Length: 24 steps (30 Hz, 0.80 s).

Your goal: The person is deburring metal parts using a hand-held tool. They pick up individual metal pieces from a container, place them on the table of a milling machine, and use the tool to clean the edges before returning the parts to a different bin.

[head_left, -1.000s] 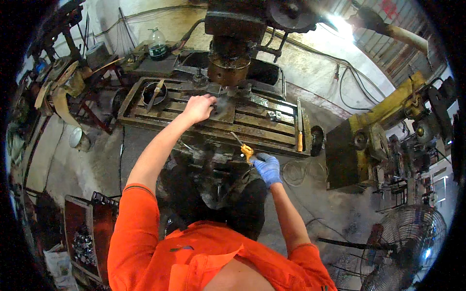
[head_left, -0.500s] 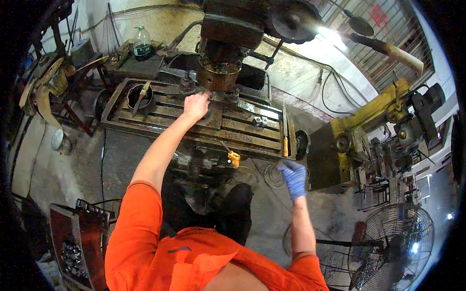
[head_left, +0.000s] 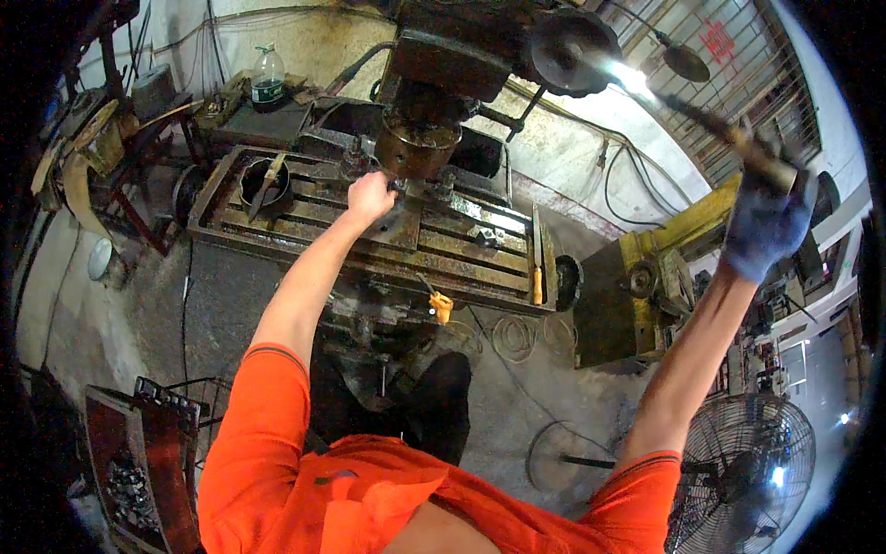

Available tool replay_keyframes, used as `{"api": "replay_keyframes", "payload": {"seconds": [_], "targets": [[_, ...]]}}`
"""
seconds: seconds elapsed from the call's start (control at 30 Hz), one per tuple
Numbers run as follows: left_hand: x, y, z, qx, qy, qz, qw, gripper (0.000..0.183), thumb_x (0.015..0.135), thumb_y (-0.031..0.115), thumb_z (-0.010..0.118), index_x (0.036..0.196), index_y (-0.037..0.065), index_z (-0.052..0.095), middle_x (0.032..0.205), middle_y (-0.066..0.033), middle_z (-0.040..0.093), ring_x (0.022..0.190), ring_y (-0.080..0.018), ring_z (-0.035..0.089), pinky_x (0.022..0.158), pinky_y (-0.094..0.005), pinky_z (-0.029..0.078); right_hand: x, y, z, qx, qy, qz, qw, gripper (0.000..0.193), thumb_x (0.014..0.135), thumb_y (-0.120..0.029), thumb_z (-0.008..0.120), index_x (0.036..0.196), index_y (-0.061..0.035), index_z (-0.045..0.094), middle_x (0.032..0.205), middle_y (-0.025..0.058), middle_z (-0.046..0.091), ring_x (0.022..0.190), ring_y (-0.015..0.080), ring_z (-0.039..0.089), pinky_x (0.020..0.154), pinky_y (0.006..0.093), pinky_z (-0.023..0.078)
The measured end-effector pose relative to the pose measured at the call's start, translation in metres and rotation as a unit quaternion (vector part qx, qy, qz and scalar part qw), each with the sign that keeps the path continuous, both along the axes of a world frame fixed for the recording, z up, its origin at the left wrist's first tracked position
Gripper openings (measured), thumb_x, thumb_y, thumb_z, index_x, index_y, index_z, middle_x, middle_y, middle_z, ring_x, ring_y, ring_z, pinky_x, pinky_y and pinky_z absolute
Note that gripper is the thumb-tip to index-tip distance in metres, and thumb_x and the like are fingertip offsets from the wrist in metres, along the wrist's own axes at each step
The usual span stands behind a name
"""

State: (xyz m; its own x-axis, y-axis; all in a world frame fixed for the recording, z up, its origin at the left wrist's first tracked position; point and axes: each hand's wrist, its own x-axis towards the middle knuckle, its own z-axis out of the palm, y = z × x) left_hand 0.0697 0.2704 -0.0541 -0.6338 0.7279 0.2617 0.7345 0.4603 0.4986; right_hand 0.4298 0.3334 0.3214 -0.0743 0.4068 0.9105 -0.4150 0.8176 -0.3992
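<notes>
My bare left hand (head_left: 371, 196) is closed under the machine's spindle head (head_left: 417, 143). A small dark piece shows at its fingertips, too hidden to name. My right hand (head_left: 771, 222), in a blue glove, is raised at the upper right and wraps round the end of the long feed lever (head_left: 711, 120), which runs down from the machine's round dark hub (head_left: 574, 51). Below the spindle lies the slotted machine table (head_left: 323, 231), wet and dark with oil. A small dark metal block (head_left: 487, 236) sits on the table, right of my left hand.
A pot with a brush (head_left: 266, 189) stands at the table's left end. A yellow-handled file (head_left: 538, 277) lies along its right end. A yellow-handled tool (head_left: 440, 305) hangs at the front edge. A fan (head_left: 748, 471) stands at lower right, a bin of metal parts (head_left: 138, 471) at lower left.
My right hand has swung up and right from beside the table's right end and has taken hold of the lever. My left hand stays under the spindle.
</notes>
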Motion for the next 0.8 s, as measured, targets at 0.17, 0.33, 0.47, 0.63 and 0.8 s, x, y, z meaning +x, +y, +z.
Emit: {"api": "replay_keyframes", "payload": {"seconds": [0.17, 0.33, 0.47, 0.63, 0.8], "targets": [[0.008, -0.009, 0.006, 0.048, 0.026, 0.001, 0.999, 0.030, 0.067, 0.028, 0.067, 0.076, 0.000, 0.064, 0.080, -0.0177, 0.062, 0.078, -0.0315, 0.061, 0.068, -0.0404, 0.049, 0.011, -0.019, -0.086, 0.034, -0.020, -0.041, 0.998, 0.036, 0.088, -0.033, 0.038, 0.081, 0.0003, 0.050, 0.085, 0.0154, 0.055, 0.095, 0.0331, 0.053, 0.095, 0.0497, 0.032], [0.000, -0.003, -0.004, 0.029, 0.024, 0.008, 0.999, 0.029, 0.067, 0.028, 0.067, 0.073, -0.001, 0.063, 0.076, -0.0183, 0.062, 0.074, -0.0323, 0.061, 0.067, -0.0400, 0.050, 0.008, -0.023, -0.120, 0.027, 0.003, -0.060, 0.998, 0.037, 0.089, -0.031, 0.037, 0.074, 0.0005, 0.050, 0.083, 0.0177, 0.058, 0.089, 0.0319, 0.056, 0.089, 0.0474, 0.038], [0.004, -0.004, -0.001, 0.047, 0.033, 0.012, 0.998, 0.028, 0.066, 0.027, 0.068, 0.071, -0.001, 0.064, 0.074, -0.0191, 0.062, 0.073, -0.0332, 0.061, 0.066, -0.0404, 0.050, 0.007, -0.025, -0.124, 0.073, -0.031, -0.131, 0.988, 0.034, 0.088, -0.027, 0.037, 0.075, 0.0015, 0.051, 0.084, 0.0166, 0.059, 0.088, 0.0299, 0.056, 0.087, 0.0435, 0.039], [0.005, -0.010, 0.004, 0.025, 0.001, 0.010, 1.000, 0.030, 0.066, 0.027, 0.068, 0.077, -0.001, 0.064, 0.077, -0.0192, 0.062, 0.076, -0.0337, 0.061, 0.067, -0.0407, 0.049, 0.000, -0.029, -0.141, 0.062, -0.017, -0.142, 0.988, 0.032, 0.087, -0.025, 0.040, 0.075, 0.0024, 0.052, 0.088, 0.0167, 0.060, 0.085, 0.0253, 0.055, 0.082, 0.0374, 0.040], [0.006, -0.010, 0.009, 0.018, 0.004, 0.004, 1.000, 0.030, 0.068, 0.027, 0.067, 0.083, 0.002, 0.063, 0.079, -0.0197, 0.062, 0.077, -0.0342, 0.060, 0.068, -0.0427, 0.048, 0.003, -0.035, -0.145, 0.027, -0.028, -0.241, 0.970, 0.038, 0.088, -0.031, 0.041, 0.071, 0.0010, 0.052, 0.084, 0.0155, 0.059, 0.077, 0.0209, 0.052, 0.075, 0.0341, 0.039]]}}
